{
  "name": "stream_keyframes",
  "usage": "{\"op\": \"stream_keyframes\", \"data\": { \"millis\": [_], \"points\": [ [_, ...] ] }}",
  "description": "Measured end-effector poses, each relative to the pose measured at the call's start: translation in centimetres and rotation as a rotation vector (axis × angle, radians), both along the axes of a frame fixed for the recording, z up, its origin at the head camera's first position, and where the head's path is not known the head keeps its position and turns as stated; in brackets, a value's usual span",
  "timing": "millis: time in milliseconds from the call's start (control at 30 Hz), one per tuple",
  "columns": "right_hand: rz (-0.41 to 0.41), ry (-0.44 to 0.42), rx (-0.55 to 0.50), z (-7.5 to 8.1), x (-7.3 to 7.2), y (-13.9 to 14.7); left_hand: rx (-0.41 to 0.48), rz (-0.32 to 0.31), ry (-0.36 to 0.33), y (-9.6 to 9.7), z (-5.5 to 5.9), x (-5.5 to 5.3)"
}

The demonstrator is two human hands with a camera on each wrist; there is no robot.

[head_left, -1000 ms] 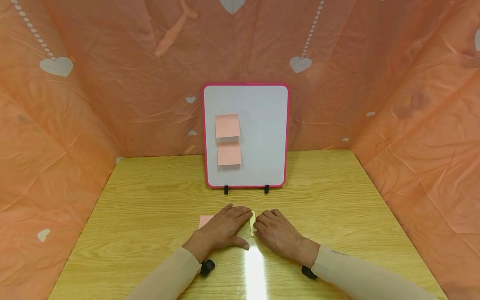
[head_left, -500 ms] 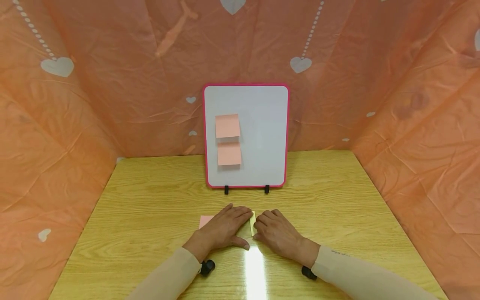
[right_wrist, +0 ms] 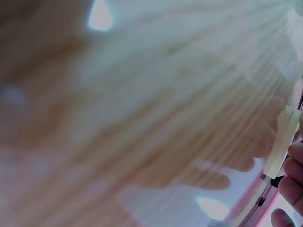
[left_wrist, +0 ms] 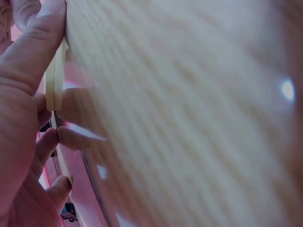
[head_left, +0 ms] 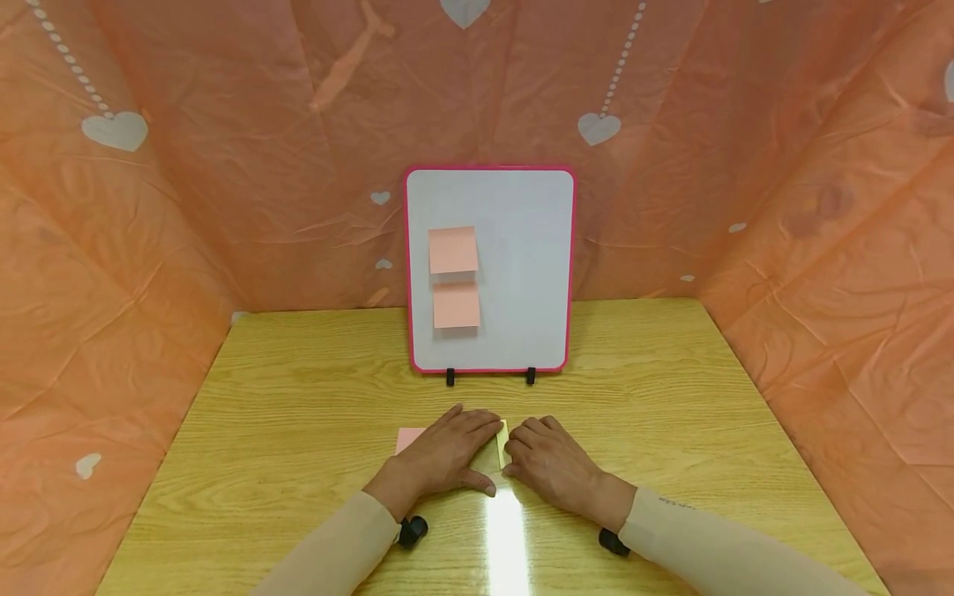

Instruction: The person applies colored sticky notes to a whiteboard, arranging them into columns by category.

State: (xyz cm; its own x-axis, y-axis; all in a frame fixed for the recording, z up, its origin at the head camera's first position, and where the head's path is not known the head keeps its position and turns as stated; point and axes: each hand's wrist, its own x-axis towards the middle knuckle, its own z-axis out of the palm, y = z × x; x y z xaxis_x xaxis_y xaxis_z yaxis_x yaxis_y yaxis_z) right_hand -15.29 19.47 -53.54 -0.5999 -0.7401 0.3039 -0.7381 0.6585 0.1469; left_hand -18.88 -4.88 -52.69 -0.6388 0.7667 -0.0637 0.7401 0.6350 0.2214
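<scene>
A yellow sticky note pad (head_left: pixel 503 445) lies on the table between my two hands, much of it hidden. My left hand (head_left: pixel 445 451) rests spread out, its fingertips on the pad's left edge and its thumb apart on the table. With fingers curled, my right hand (head_left: pixel 553 465) grips the pad's right side; the exact hold is partly hidden. Under my left hand a pink sticky note pad (head_left: pixel 408 437) pokes out. The yellow pad's edge (left_wrist: pixel 50 85) shows in the left wrist view, and in the right wrist view the pad (right_wrist: pixel 283 142) stands near my fingertips.
Behind the hands a pink-framed whiteboard (head_left: pixel 522 273) stands upright on black feet (head_left: pixel 530 377). Two pink sticky notes, an upper one (head_left: pixel 452 250) and a lower one (head_left: pixel 456 305), hang on its left half. Orange cloth (head_left: pixel 261 149) surrounds the wooden table (head_left: pixel 298 372).
The right thumb has shifted slightly toward the near end of the yellow pad. Otherwise both hands and the pads stay where they were.
</scene>
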Motion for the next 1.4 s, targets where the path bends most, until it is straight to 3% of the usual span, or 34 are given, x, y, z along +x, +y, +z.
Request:
{"op": "stream_keyframes", "data": {
  "millis": [533,833,967,1200,1400],
  "points": [
    [-0.012,0.047,0.000,-0.1,-0.1,0.0,0.018,0.003,-0.007,0.1,-0.2,0.0],
    [0.048,0.130,0.002,-0.6,-0.7,-0.1,0.016,0.015,-0.032,0.1,0.0,0.1],
    [0.013,0.074,-0.042,-0.7,-0.8,0.0,0.020,0.010,-0.031,0.0,0.0,0.1],
    [-0.055,-0.146,-0.184,-0.7,-0.3,0.1,0.026,0.009,-0.043,0.0,0.1,0.1],
    [-0.052,-0.137,-0.182,-1.1,-0.3,0.1,0.031,0.012,-0.052,0.0,0.1,0.0]
  ]
}}
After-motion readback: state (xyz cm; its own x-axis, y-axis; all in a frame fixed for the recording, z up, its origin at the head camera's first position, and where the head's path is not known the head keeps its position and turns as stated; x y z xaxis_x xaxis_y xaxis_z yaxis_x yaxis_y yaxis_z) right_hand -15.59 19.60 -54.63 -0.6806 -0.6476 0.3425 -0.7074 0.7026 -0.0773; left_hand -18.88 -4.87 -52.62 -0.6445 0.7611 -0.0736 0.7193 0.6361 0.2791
